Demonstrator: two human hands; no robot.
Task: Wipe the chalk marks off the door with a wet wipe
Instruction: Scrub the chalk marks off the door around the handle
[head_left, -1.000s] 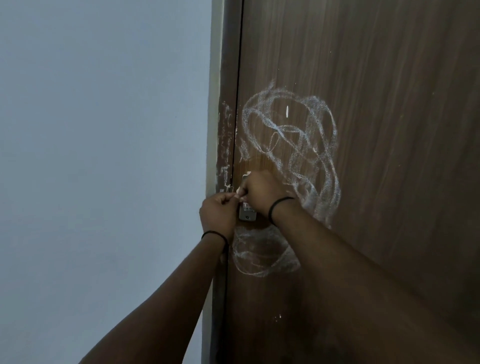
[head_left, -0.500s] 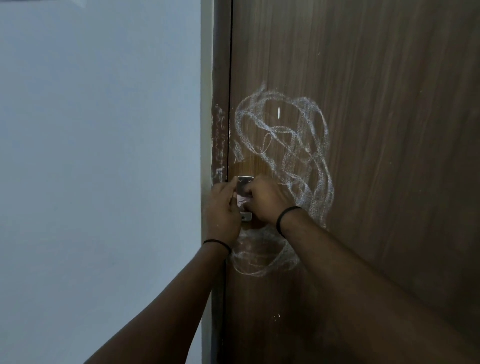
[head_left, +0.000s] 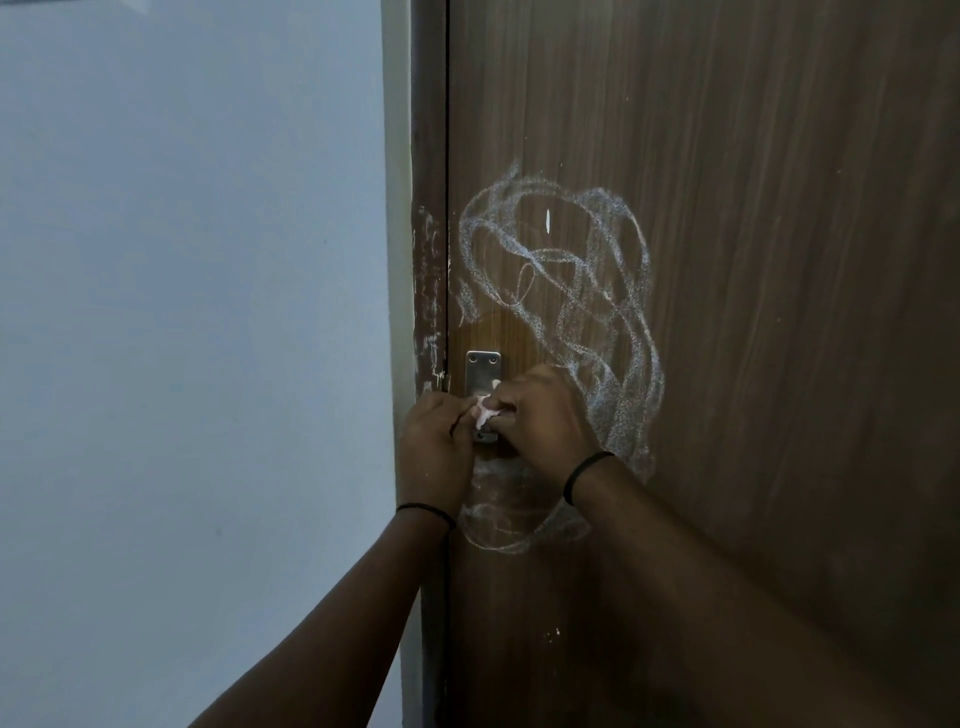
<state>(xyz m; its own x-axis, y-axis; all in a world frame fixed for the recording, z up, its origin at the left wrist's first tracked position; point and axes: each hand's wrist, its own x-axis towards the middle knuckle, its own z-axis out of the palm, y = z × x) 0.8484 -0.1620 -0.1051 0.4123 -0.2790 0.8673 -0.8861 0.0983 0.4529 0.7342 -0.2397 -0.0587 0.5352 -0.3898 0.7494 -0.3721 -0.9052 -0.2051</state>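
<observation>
Both hands are raised in front of the brown wooden door, close to its left edge, and they meet over a small metal plate that is screwed to the door. The left hand is on the side of the door frame, its fingers curled inward. The right hand is just beside it, a little higher, also with curled fingers. Between the two hands I see a small crumpled white wet wipe. It is pinched by the fingertips of both hands, and only a little part of it shows; the rest is hidden inside the fingers. The wipe lies in front of the lower half of the metal plate, so it covers this part. I cannot tell if the wipe touches the plate or the door.

The chalk marks are wide white loops and scribbles. Most of them are above and to the right of the hands, and they go down beside the right hand and its wrist. More chalk loops are under the hands, near the left wrist. Just above the plate there is a patch of wood with less chalk on it.

Each wrist has a thin black band: one on the left, one on the right. The door frame has some pale scratches near the plate. To the left of the frame is a plain pale wall.
</observation>
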